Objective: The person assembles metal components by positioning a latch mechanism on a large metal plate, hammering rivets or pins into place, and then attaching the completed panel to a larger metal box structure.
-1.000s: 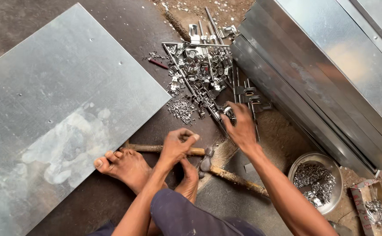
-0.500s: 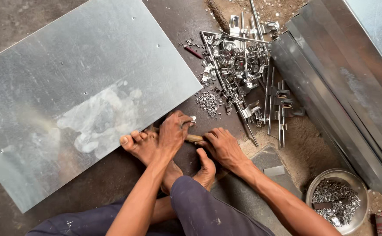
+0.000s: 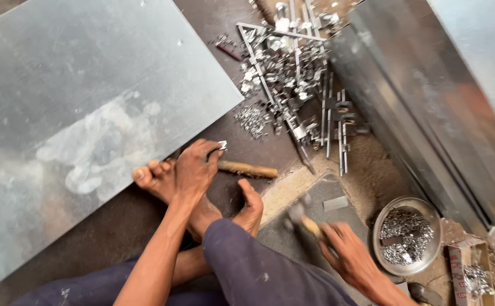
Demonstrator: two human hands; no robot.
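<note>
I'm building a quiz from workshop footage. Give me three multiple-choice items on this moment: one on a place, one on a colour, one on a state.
1. Where is the round metal bowl?
A. beside the right hand
B. on the metal sheet
C. between the feet

2. What colour is the trouser leg?
A. red
B. dark blue
C. white

3. What is the left hand doing?
A. lying flat and open
B. pinching a small metal piece
C. gripping the bowl

Key: 1 A, the bowl sits just right of the right hand; 2 B, the cloth is dark blue; 3 B, the small metal piece shows at its fingertips.
</note>
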